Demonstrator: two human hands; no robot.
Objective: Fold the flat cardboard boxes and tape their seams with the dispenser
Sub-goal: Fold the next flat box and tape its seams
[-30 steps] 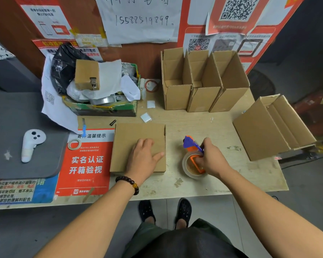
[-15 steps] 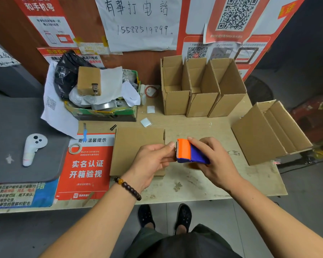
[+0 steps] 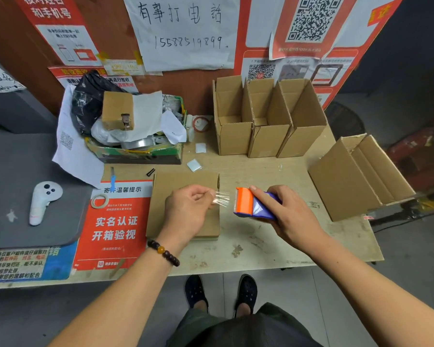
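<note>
A stack of flat cardboard boxes (image 3: 183, 181) lies on the table in front of me. My right hand (image 3: 286, 214) grips the orange and purple tape dispenser (image 3: 248, 205) just above the table, right of the stack. My left hand (image 3: 188, 211) hovers over the stack and pinches the free end of the clear tape (image 3: 222, 199), which stretches a short way out from the dispenser's orange mouth. Three folded boxes (image 3: 266, 121) stand open-topped in a row at the back. Another folded box (image 3: 356, 179) lies on its side at the right.
A cluttered green tray (image 3: 135, 151) with bags, paper and a small box sits at the back left. A white controller (image 3: 44, 201) lies on the grey mat (image 3: 15, 166). A tape ring (image 3: 98, 201) rests on the red notice (image 3: 115, 221). The table edge (image 3: 236, 267) is near my feet.
My right hand lifted the dispenser off the table. My left hand left the flat boxes, took the tape end and has pulled it a short way to the left.
</note>
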